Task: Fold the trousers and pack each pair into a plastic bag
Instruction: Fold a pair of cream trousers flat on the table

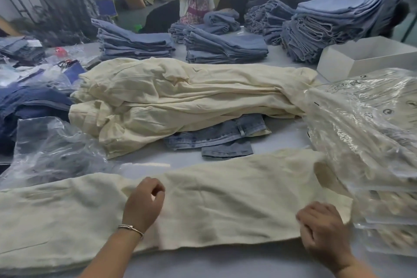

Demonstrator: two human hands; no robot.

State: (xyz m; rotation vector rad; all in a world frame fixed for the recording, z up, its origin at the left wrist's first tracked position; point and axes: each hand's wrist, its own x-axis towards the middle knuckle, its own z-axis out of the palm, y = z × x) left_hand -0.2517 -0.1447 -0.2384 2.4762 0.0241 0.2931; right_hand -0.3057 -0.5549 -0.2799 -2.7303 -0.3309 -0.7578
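A pair of cream trousers [225,201] lies flat across the front of the table, running from left to right. My left hand [144,201] sits on the middle of them with curled fingers, pinching the fabric between thumb and fingers. My right hand [320,230] grips their near edge towards the right end, fingers curled over the cloth. Behind them lies a heap of more cream trousers [180,99]. On the right is a stack of cream trousers packed in clear plastic bags [370,133]. Loose plastic bags [52,153] lie at the left.
Blue denim pieces [221,137] poke out from under the cream heap. Stacks of folded jeans [223,47] fill the back of the table, and a white box [361,56] stands at the right. A person stands at the far side. Dark blue garments [27,106] lie at the left.
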